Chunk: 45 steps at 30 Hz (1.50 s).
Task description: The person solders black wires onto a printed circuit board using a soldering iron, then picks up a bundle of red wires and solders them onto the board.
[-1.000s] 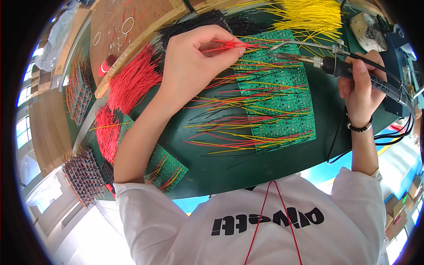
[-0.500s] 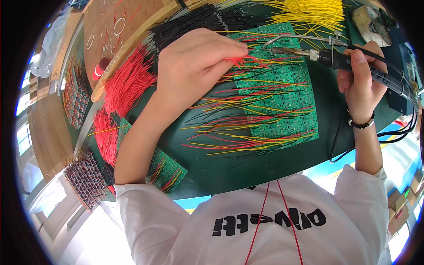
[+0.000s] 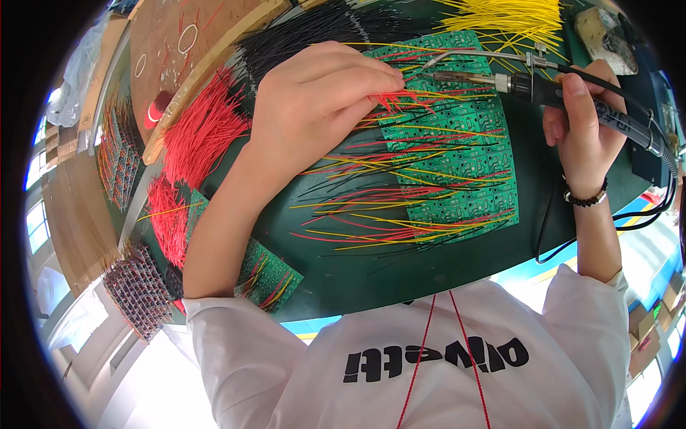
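My left hand (image 3: 318, 104) pinches a small bundle of red wires (image 3: 407, 100), their tips pressed on the upper part of a green circuit board panel (image 3: 457, 157). My right hand (image 3: 582, 125) grips a soldering iron (image 3: 543, 89) by its black handle. Its metal tip points left toward the wire ends, just above the board. Red, yellow and black wires stick out of the panel to the left.
Heaps of loose wires lie on the dark green mat (image 3: 343, 272): red wires (image 3: 204, 132) at left, black wires (image 3: 307, 36) at the top, yellow wires (image 3: 507, 18) at top right. A smaller green board (image 3: 268, 272) and stacked wired boards (image 3: 136, 286) lie lower left. The iron's cable (image 3: 643, 207) hangs at right.
My left hand has lowered the red wires onto the board. The soldering iron has shifted left and slightly up, with its tip closer to the wire ends.
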Each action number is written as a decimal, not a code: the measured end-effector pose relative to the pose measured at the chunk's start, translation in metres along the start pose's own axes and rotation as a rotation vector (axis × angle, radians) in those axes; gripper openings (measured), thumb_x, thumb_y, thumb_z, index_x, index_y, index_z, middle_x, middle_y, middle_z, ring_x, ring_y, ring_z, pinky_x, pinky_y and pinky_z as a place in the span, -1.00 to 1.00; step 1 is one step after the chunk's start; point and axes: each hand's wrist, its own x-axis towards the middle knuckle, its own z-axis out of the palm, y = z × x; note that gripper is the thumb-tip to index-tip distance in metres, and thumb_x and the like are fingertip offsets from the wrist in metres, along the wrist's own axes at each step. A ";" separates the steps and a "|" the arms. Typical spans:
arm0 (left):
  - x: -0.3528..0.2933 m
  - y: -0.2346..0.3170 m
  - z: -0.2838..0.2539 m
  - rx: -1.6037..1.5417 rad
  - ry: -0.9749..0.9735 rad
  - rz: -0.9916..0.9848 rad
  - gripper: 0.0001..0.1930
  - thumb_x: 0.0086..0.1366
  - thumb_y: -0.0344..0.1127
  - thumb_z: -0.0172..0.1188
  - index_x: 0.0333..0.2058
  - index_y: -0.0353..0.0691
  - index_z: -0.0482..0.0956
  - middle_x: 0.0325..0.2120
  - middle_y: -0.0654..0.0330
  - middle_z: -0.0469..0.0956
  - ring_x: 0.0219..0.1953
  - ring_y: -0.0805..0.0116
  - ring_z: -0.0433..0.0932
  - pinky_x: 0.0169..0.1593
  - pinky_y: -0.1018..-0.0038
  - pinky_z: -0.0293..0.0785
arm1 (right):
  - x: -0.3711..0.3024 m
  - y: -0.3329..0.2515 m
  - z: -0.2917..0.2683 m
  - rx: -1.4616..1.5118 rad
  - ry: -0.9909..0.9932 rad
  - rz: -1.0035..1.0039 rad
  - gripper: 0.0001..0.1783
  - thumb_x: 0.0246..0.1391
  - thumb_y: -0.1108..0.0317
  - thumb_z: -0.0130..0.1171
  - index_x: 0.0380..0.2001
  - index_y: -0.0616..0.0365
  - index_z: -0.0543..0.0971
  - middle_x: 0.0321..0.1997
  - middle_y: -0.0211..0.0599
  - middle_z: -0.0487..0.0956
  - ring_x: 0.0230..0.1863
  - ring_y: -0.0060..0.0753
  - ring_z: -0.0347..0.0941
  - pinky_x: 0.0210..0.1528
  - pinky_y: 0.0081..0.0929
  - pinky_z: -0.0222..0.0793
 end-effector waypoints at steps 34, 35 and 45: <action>-0.001 -0.001 0.003 -0.009 0.026 -0.091 -0.83 -0.17 -0.50 0.20 -0.49 -0.14 0.55 -0.50 0.32 0.55 -0.42 0.37 0.52 -0.38 0.56 0.45 | 0.001 -0.001 -0.003 -0.007 -0.067 -0.034 -0.84 0.01 0.40 0.00 -0.49 0.31 0.36 -0.60 -0.36 0.34 -0.84 -0.66 0.11 -0.85 -0.69 0.04; -0.001 -0.001 0.003 -0.009 0.026 -0.091 -0.83 -0.17 -0.50 0.20 -0.49 -0.14 0.55 -0.50 0.32 0.55 -0.42 0.37 0.52 -0.38 0.56 0.45 | 0.000 -0.002 0.000 -0.036 -0.037 -0.013 -0.84 0.01 0.40 0.00 -0.49 0.31 0.36 -0.60 -0.37 0.33 -0.84 -0.66 0.11 -0.85 -0.69 0.04; -0.001 -0.001 0.003 0.014 0.031 -0.074 -0.83 -0.17 -0.50 0.20 -0.50 -0.14 0.54 -0.50 0.33 0.55 -0.42 0.38 0.51 -0.38 0.56 0.45 | 0.001 0.004 -0.009 0.020 -0.042 -0.033 -0.84 0.03 0.38 -0.01 -0.48 0.29 0.38 -0.67 -0.37 0.32 -0.84 -0.66 0.09 -0.85 -0.69 0.03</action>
